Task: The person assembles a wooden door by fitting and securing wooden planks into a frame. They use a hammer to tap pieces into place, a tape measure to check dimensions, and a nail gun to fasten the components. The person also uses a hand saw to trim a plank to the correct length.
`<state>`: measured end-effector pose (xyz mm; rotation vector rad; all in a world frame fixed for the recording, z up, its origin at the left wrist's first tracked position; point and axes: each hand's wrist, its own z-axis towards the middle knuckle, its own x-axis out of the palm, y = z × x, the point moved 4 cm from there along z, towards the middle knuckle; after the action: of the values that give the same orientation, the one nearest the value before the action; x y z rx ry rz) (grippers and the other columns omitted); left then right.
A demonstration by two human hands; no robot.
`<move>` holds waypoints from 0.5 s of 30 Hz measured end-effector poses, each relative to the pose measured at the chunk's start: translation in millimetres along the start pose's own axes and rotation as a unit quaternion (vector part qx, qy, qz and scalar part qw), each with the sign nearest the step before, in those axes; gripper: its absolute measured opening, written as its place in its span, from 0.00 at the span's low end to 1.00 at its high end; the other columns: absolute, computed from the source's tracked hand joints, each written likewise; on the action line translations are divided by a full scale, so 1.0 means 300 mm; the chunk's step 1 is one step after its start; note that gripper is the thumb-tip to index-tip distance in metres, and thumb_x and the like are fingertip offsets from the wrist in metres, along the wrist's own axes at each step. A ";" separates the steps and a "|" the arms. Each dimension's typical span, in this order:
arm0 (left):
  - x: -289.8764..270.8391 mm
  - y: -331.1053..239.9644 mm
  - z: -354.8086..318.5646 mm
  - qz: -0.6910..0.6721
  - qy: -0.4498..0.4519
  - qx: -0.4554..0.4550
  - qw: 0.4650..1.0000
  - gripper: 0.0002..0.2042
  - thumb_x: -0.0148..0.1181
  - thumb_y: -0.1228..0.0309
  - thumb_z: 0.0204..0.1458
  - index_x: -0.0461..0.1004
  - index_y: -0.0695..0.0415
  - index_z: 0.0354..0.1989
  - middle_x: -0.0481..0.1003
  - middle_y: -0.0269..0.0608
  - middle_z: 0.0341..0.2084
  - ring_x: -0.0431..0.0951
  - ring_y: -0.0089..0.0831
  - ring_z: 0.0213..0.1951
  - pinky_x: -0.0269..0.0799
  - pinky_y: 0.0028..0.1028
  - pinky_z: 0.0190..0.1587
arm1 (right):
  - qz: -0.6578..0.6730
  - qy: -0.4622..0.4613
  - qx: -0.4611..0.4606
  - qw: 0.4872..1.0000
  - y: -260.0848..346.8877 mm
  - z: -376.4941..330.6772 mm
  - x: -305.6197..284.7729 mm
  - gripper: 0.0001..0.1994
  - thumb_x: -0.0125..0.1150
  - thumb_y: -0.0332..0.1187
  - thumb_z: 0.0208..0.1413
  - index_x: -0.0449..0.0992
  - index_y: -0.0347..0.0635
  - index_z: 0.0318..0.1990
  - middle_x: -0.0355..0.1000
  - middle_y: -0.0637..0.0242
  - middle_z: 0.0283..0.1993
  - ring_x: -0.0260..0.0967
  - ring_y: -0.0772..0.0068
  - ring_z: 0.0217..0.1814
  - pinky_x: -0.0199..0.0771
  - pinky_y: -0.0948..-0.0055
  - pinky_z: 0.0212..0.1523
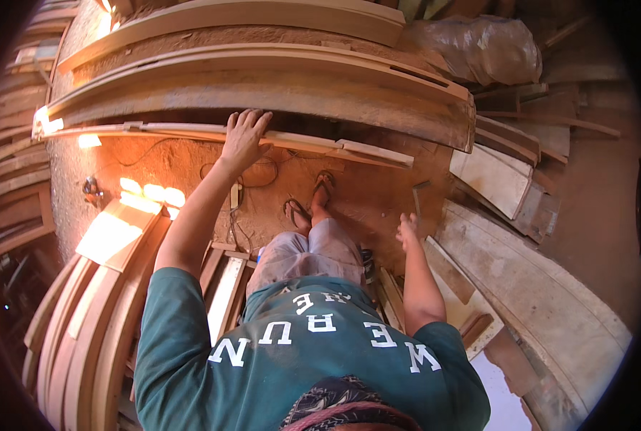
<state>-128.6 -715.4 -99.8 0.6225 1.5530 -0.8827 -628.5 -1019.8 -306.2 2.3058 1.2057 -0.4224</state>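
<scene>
My left hand (pixel 246 141) reaches forward onto a long, narrow wooden strip (pixel 302 139) set along the near side of a work beam. Its fingers lie over the strip's far side and the thumb is on the near side. Lower and to the right, my right hand (pixel 408 231) is closed round a thin L-shaped tool (pixel 417 200) with a dark crosspiece at its upper end; its exact kind is unclear. Behind the strip stretches the broad, worn wooden beam (pixel 263 93), with a pale board (pixel 263 52) along its top.
Curved-looking stacks of planks (pixel 83 345) stand at my left, partly sunlit. A large grey board (pixel 529 287) leans at my right. A plastic-wrapped bundle (pixel 482 49) lies at the back right. A cable (pixel 252 183) trails over the dusty floor near my sandalled feet (pixel 299 213).
</scene>
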 end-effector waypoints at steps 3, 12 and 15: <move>-0.069 -0.024 -0.175 -0.028 -0.125 -0.096 0.987 0.36 0.73 0.63 0.44 0.65 0.52 0.64 0.69 0.44 0.58 0.66 0.44 0.62 0.57 0.42 0.65 | -0.060 0.075 0.064 0.993 -0.208 -0.079 -0.027 0.22 0.53 0.44 0.68 0.63 0.55 0.66 0.74 0.66 0.50 0.73 0.69 0.47 0.76 0.59 0.45; 0.469 -0.024 -1.485 -0.257 0.199 -0.465 0.823 0.24 0.64 0.56 0.50 0.74 0.62 0.49 0.80 0.62 0.40 0.79 0.58 0.47 0.74 0.49 0.51 | -0.171 0.195 -0.057 0.964 -0.104 -0.334 0.244 0.13 0.55 0.40 0.66 0.75 0.49 0.54 0.77 0.69 0.43 0.74 0.75 0.40 0.76 0.70 0.36; 0.526 -0.174 -1.841 -0.313 0.351 -0.590 0.657 0.21 0.66 0.58 0.45 0.81 0.65 0.38 0.82 0.59 0.37 0.82 0.49 0.46 0.76 0.40 0.48 | -0.155 0.190 -0.155 0.957 0.066 -0.370 0.307 0.13 0.55 0.38 0.66 0.75 0.47 0.54 0.77 0.71 0.42 0.74 0.78 0.37 0.75 0.74 0.32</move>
<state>-516.3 -308.4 -228.6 -0.6909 2.6679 0.1528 -556.1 -905.3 -253.3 1.9825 1.6951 0.1151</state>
